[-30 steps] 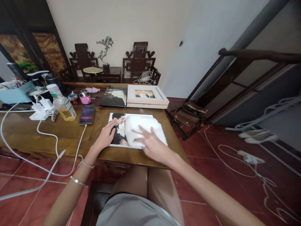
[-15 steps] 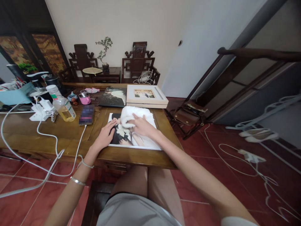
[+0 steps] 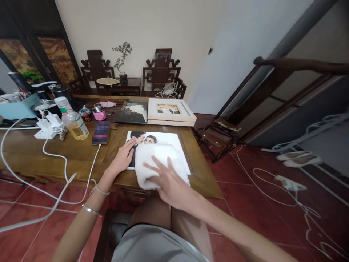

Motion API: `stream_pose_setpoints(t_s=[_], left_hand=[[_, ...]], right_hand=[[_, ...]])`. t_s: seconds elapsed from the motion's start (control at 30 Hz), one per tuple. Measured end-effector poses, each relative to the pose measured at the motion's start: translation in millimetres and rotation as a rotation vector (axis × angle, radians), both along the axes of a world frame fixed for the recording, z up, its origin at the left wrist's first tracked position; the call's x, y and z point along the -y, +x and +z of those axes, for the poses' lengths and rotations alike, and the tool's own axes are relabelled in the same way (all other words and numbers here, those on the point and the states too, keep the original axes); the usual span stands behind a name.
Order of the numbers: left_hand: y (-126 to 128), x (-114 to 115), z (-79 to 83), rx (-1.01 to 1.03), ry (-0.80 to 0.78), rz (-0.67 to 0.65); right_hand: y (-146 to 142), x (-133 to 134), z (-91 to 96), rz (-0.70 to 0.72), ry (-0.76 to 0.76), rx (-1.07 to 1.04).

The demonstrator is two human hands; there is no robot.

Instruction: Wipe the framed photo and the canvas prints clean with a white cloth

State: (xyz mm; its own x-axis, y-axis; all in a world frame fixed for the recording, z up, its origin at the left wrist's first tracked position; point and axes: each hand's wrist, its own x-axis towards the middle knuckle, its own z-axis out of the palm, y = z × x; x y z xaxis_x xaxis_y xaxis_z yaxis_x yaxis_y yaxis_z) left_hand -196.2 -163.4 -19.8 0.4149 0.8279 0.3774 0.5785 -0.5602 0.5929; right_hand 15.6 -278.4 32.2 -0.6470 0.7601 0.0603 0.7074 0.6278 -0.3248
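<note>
Now the flat, open right hand [image 3: 166, 182] has dragged the cloth [image 3: 159, 154] to the print's [image 3: 174, 140] near edge; the open left hand [image 3: 122, 158] steadies it.

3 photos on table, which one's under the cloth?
The nearest photo, white-bordered; the dark print and framed photo lie behind it, uncovered.

White towel on my photo print

The fluffy white towel [image 3: 160, 160] lies bunched over the near half of the photo print [image 3: 167, 140], spilling past its near edge, pressed under my right hand [image 3: 169, 182]. The white-bordered print lies flat, a couple's heads showing at its far left, with my left hand [image 3: 122, 158] on its left edge.
</note>
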Motion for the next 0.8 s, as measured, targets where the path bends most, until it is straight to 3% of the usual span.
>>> stream_pose_setpoints(t_s=[0.07,0.13,0.33,0.47,0.53,0.63,0.8], left_hand=[[0,0,-0.2,-0.005,-0.002,0.003],[0,0,-0.1,-0.005,-0.001,-0.002],[-1,1,0.9,0.02,-0.008,-0.022],[0,2,2.6,0.015,-0.001,-0.01],[1,3,4.3,0.043,0.023,0.015],[2,5,7.0,0.122,0.061,0.082],[3,5,6.1,0.092,0.015,0.053]], right_hand=[[4,5,0.7,0.033,-0.022,-0.01],[9,-11,0.2,0.022,-0.023,-0.009],[13,-112,-3.0,-0.187,0.025,0.037],[-9,-141,-1.4,-0.29,0.037,0.074],[-22,-132,-1.9,-0.269,0.068,0.093],[-34,-95,-2.7,-0.191,0.078,0.126],[-17,-20,0.9,-0.009,0.004,0.105]])
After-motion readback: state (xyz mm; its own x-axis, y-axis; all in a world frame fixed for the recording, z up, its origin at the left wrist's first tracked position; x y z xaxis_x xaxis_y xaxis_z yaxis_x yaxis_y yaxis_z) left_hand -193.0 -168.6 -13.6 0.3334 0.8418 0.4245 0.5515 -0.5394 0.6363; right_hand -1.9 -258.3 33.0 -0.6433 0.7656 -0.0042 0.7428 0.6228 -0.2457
